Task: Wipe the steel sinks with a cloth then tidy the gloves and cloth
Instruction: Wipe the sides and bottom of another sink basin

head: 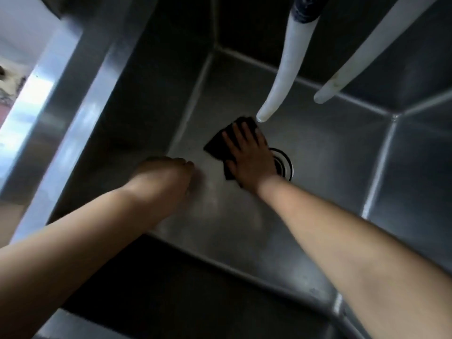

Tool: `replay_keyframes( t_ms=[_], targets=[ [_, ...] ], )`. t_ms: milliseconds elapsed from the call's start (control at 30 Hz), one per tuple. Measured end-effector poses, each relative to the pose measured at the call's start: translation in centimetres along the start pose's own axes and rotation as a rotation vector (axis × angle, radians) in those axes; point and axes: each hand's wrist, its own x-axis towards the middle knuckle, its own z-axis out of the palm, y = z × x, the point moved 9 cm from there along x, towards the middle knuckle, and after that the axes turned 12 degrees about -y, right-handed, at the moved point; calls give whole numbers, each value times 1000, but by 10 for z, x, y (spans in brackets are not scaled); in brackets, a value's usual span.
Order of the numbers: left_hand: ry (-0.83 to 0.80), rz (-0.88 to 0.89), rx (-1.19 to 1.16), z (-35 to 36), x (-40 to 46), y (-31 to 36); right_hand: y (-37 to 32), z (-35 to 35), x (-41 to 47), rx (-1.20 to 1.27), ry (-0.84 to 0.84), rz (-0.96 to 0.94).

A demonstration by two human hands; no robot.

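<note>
I look straight down into a deep steel sink (318, 148). My right hand (249, 157) lies flat, fingers spread, pressing a dark cloth (216, 145) against the sink floor just left of the round drain (285, 165). My left hand (168, 174) reaches down to the floor near the left wall, fingers curled together with nothing seen in them. No gloves are in view.
Two white hoses hang into the basin from above: one hose (281, 77) ends just above the cloth, the other hose (362, 59) to its right. The steel rim (49, 99) runs along the left. A second basin's wall (420, 167) shows on the right.
</note>
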Motion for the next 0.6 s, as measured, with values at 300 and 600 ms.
replay_keyframes(
  t_ms=[300, 600],
  targets=[
    [202, 28, -58, 5, -60, -21, 48, -13, 24, 145, -9, 240],
    [377, 227, 210, 5, -111, -20, -99, 74, -132, -92, -63, -308]
  ],
)
